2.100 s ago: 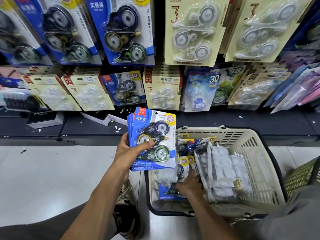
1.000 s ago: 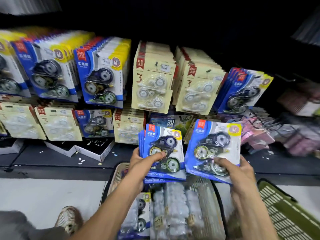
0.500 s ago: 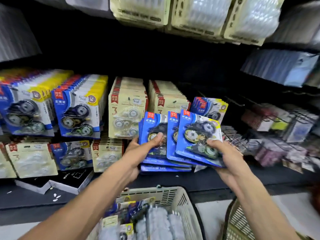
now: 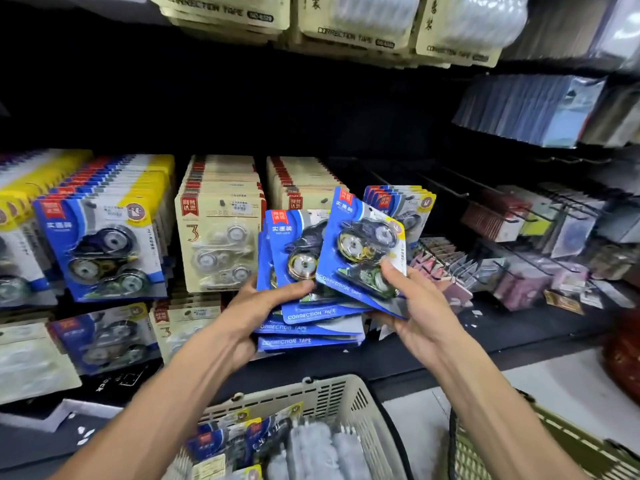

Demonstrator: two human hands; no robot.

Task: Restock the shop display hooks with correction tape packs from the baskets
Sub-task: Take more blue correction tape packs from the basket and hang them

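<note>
Left hand [image 4: 258,308] grips a fanned stack of blue correction tape packs [image 4: 304,303], thumb across the front faces, fingers hidden behind; looks like it serves as the magazine so the other hand can feed singles. Right hand [image 4: 420,311] pinches one blue pack [image 4: 362,247] by its lower edge, thumb on the blister, card tilted with its top corner toward 12 o'clock. Holding it low probably keeps the hang hole at the top clear for threading. At 1 o'clock from that pack, just behind it, a short row of matching blue packs [image 4: 403,206] hangs on a hook; few there versus the full rows at 9 o'clock, so I'd judge that's the target hook. Cream packs [image 4: 221,237] hang full at 10 o'clock from the hands, not the match. Bare hooks [image 4: 446,188] stick out at 2 o'clock. White basket [image 4: 332,393] sits at 6 o'clock directly under the hands, more blue packs inside, close for refills. Green basket [image 4: 491,441] at 5 o'clock, contents not visible. Risk: the fan could slip in the left grip while the right hand lines up the hole.
</note>
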